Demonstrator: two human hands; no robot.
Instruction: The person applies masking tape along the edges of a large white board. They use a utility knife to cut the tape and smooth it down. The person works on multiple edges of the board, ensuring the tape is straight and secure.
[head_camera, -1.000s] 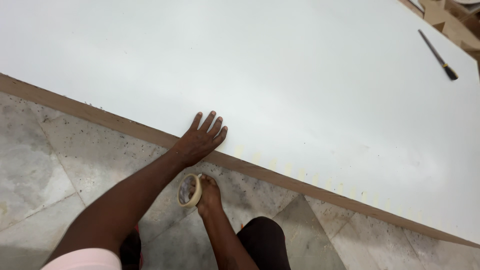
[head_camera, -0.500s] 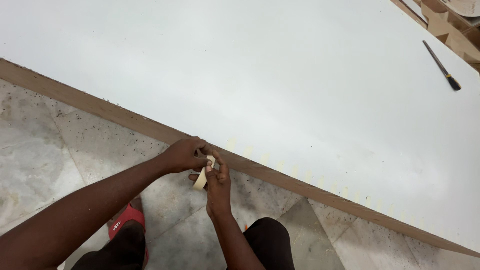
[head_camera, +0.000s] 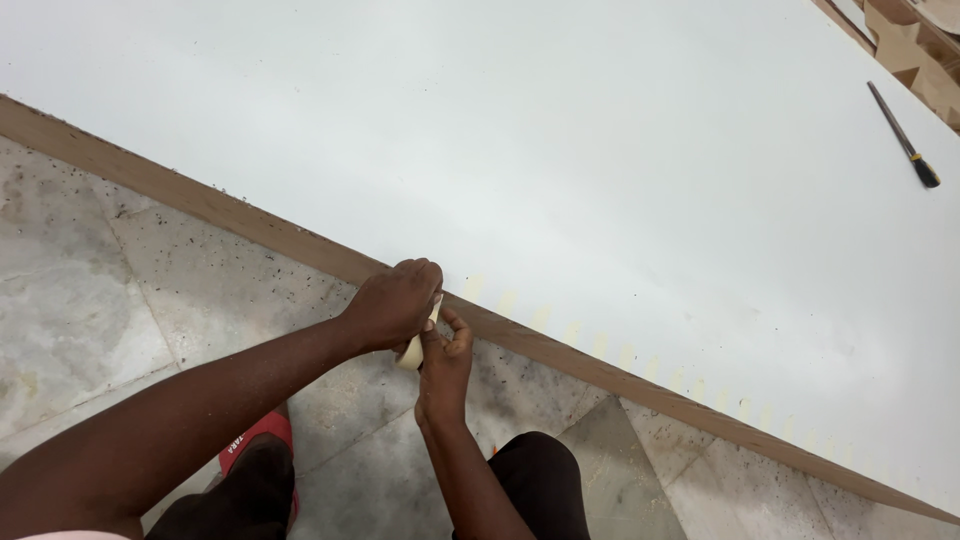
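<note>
— Tape first: the masking tape roll (head_camera: 412, 350) sits between our two hands, right at the brown edge of the white board (head_camera: 560, 150), mostly hidden so we see only a pale sliver of it.

— And our fingers? The left hand (head_camera: 395, 302) is curled tight over the top of the roll, fingers bunched against the board's edge. The right hand (head_camera: 445, 362) comes up from below, thumb and fingertips pinched narrow on the roll or its loose end; we cannot tell which.

— What worries us from here?

— We judge the strip could tear short or stick to itself, since both hands crowd the same small spot. It could also land crooked against the row of tape tabs (head_camera: 600, 345) running along the board's edge away from our hands.

— Dust, too. The marble floor (head_camera: 130, 290) below the board's edge is speckled with grit and chips, which could foul the sticky side.

— Around the board otherwise: a black-handled tool (head_camera: 903, 135) lies on its far corner, wooden offcuts (head_camera: 915, 50) beyond that corner, and a red sandal (head_camera: 258, 436) on the floor, under our left arm.
</note>
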